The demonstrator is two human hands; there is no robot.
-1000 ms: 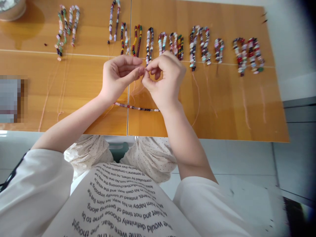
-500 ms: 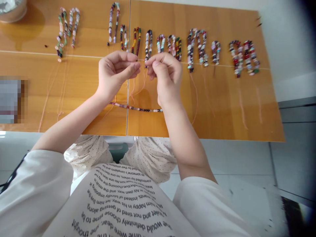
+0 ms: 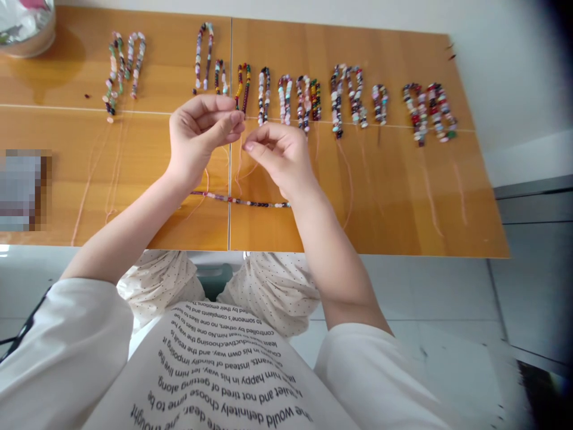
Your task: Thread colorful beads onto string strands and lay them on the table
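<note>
My left hand is raised over the table, thumb and forefinger pinched together at the lower end of a red, yellow and green bead strand; what is between the tips is too small to name. Just right of it and a little lower, my right hand is pinched too, near a thin orange thread that hangs below the fingertips. Whether it grips that thread I cannot make out. Below both hands a long straight string of small dark and pink beads lies across the table seam, its right end by my right wrist.
Several looped bead strands lie along the back of the wooden table, among them a pair at the right and a group at the left. A bowl stands back left; a blurred flat object lies at the left edge.
My right hand has moved down and left, away from the bead strands behind it. My left hand keeps its pinch. The whole view has shifted slightly.
</note>
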